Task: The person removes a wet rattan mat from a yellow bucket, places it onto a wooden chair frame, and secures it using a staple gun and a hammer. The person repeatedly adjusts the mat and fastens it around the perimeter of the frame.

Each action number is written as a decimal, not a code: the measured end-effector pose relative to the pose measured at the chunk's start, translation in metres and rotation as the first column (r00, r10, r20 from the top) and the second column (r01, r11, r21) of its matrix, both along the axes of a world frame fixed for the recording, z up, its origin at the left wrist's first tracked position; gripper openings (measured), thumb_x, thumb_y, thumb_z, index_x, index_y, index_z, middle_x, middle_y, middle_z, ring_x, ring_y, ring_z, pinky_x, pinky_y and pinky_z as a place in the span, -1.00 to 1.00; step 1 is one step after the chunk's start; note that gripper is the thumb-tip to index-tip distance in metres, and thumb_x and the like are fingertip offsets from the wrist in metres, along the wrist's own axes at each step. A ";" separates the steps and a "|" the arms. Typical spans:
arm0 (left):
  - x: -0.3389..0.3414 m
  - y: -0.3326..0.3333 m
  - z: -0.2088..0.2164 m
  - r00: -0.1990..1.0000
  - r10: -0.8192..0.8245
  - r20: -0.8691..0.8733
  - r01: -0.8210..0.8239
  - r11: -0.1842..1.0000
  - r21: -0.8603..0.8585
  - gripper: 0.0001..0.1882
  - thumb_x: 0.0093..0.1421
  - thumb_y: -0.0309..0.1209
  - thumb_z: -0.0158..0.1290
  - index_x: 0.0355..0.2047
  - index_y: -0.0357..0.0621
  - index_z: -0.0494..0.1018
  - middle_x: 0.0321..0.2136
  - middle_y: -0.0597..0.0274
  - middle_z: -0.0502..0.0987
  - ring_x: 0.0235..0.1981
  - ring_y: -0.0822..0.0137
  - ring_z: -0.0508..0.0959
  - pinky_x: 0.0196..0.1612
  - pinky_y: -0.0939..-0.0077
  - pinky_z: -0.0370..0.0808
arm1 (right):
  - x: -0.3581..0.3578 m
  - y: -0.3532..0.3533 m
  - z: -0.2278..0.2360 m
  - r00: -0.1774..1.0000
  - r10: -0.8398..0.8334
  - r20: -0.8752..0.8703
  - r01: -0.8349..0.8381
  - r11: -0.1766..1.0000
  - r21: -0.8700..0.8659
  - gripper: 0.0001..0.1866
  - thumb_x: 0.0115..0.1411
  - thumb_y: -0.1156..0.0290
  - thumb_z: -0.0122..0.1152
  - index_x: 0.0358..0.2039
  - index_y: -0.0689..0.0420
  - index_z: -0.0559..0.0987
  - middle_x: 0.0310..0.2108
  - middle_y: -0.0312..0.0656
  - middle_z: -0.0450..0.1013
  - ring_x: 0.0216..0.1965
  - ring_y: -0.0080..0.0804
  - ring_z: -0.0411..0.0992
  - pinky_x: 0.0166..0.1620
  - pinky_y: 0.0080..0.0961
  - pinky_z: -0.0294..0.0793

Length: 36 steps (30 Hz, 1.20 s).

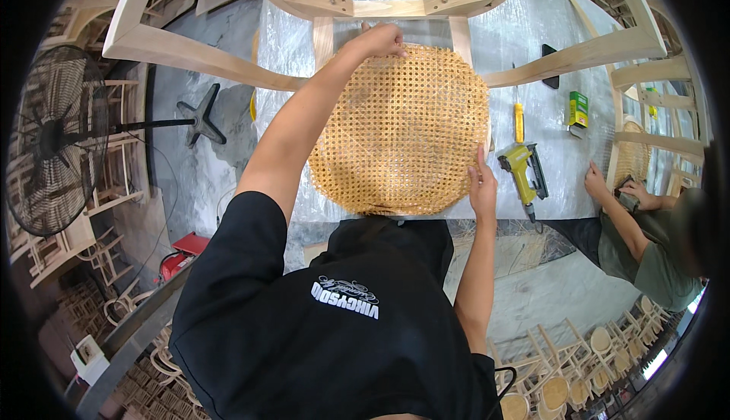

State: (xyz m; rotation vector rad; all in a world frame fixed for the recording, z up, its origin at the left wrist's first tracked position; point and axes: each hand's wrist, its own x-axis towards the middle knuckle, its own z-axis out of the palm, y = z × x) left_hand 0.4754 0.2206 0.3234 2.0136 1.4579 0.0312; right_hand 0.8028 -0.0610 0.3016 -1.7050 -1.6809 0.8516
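Observation:
A round sheet of woven cane webbing (399, 131) lies in front of me over a pale wooden chair frame (391, 7). My left hand (380, 41) reaches across to its far edge, fingers curled and pinching the rim there. At the sheet's right edge, my right hand (482, 186) grips the rim with its fingers pointing away from me. The cane hides the part of the chair beneath it. Just right of the sheet lie a yellow-green staple gun (522, 173) and a screwdriver with a yellow handle (518, 122).
Plastic film covers the worktable (296, 184). A green box (578, 112) and a black phone-like object (550, 66) lie at the right. Beyond them a co-worker (646, 245) handles another chair. A black standing fan (57, 138) is at the left; stacked chairs surround the area.

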 end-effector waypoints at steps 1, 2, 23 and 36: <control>0.001 0.001 -0.001 1.000 -0.013 -0.011 0.013 1.000 0.000 -0.59 0.10 -0.05 0.34 -0.40 -0.13 0.50 -0.46 0.19 0.54 -0.19 0.11 0.55 0.21 -0.46 -0.01 | -0.001 0.000 0.000 1.000 -0.001 -0.002 0.001 1.000 0.003 -0.35 0.33 0.57 0.11 0.40 -0.12 0.28 -0.34 0.09 0.48 -0.34 -0.07 0.46 -0.15 -0.29 0.48; -0.001 0.002 -0.004 0.999 -0.025 -0.021 0.025 1.000 0.003 -0.59 0.11 -0.05 0.33 -0.41 -0.14 0.49 -0.46 0.19 0.53 -0.19 0.11 0.55 0.21 -0.49 -0.02 | -0.001 0.001 0.000 1.000 -0.001 -0.005 0.001 1.000 0.009 -0.35 0.33 0.56 0.11 0.40 -0.11 0.28 -0.33 0.09 0.49 -0.34 -0.07 0.46 -0.15 -0.29 0.48; -0.002 -0.010 -0.011 0.994 -0.106 -0.013 0.106 0.969 0.222 -0.66 0.27 -0.16 0.17 -0.27 -0.24 0.50 -0.40 -0.06 0.59 -0.25 -0.08 0.61 -0.18 -0.02 0.50 | -0.004 0.005 0.003 0.999 0.012 0.031 -0.012 1.000 -0.010 -0.42 0.38 0.51 0.08 0.40 -0.02 0.28 -0.04 0.13 0.54 -0.12 -0.11 0.55 -0.04 -0.35 0.49; 0.000 -0.012 -0.010 0.997 -0.071 -0.009 0.071 0.967 0.244 -0.69 0.30 -0.18 0.15 -0.29 -0.23 0.50 -0.42 -0.05 0.57 -0.27 -0.05 0.61 -0.17 -0.02 0.50 | -0.004 0.003 0.007 0.997 0.000 0.071 0.004 0.999 -0.054 -0.43 0.38 0.49 0.08 0.39 -0.02 0.29 -0.17 0.10 0.54 -0.19 -0.05 0.53 -0.08 -0.29 0.49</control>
